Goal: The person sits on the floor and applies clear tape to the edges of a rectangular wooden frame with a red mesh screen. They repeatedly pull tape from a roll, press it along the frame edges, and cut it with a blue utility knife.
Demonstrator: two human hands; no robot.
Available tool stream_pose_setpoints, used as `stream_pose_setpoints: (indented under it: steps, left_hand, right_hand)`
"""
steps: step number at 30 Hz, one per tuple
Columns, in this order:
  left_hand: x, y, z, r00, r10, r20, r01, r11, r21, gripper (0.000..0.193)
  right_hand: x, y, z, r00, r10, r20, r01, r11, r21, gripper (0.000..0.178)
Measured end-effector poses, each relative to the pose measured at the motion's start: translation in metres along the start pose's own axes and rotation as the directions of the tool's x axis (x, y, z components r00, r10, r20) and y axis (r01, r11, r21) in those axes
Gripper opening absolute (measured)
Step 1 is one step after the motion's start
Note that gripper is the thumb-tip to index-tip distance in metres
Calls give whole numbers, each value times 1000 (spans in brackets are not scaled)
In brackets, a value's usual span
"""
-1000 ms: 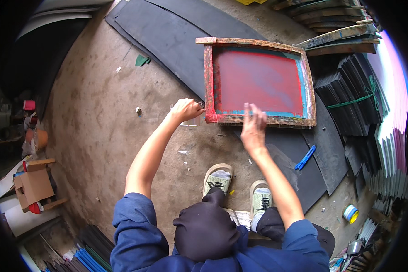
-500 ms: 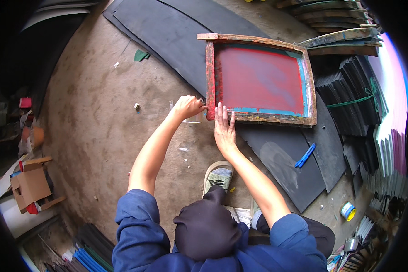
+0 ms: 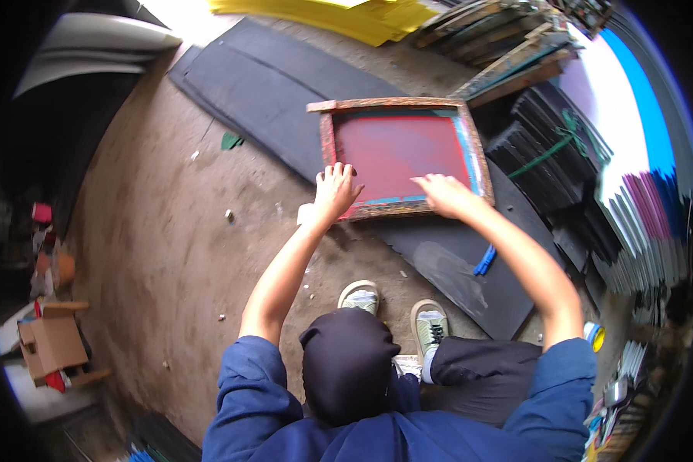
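Observation:
A screen-printing frame (image 3: 408, 146) with wooden bars and a red-stained mesh, teal along its edges, lies in front of me on black sheets (image 3: 285, 100). My left hand (image 3: 336, 189) is at its near left corner, fingers spread over the left bar and the edge of the mesh. Over the near right part of the mesh is my right hand (image 3: 448, 195), its index finger stretched out to the left and its other fingers partly hidden. Nothing shows in either hand. A small whitish piece (image 3: 306, 215) sits beside my left wrist.
A blue cutter (image 3: 485, 260) lies on the black sheet near my right forearm. Tied black stacks (image 3: 543, 142) and old wooden frames (image 3: 508, 65) stand at right. A yellow-and-white tape roll (image 3: 594, 336) is lower right, a cardboard box (image 3: 52, 345) at left.
My right hand has moved from the near left corner rightward over the mesh. My left hand has opened from a closed grip at the corner and rests on the frame. The view has shifted.

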State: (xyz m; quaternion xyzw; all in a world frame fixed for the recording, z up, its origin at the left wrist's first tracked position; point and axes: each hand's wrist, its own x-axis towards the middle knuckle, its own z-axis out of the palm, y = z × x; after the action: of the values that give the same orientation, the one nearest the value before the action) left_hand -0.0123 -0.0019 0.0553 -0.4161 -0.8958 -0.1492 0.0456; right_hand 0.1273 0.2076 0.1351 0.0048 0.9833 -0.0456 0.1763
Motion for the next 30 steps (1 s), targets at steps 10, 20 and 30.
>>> stream_pose_setpoints:
  steps: [10, 20, 30]
  left_hand:
    - [20, 205, 76, 656, 389, 647, 248, 698, -671, 32]
    - [-19, 292, 190, 763, 396, 511, 366, 386, -847, 36]
    - [9, 209, 85, 850, 302, 432, 508, -252, -824, 30]
  right_hand:
    - [-181, 106, 163, 678, 718, -157, -167, 358, 919, 23]
    - [-143, 79, 268, 254, 956, 143, -203, -92, 975, 48]
    - [-102, 56, 107, 774, 631, -55, -170, 292, 941, 34]
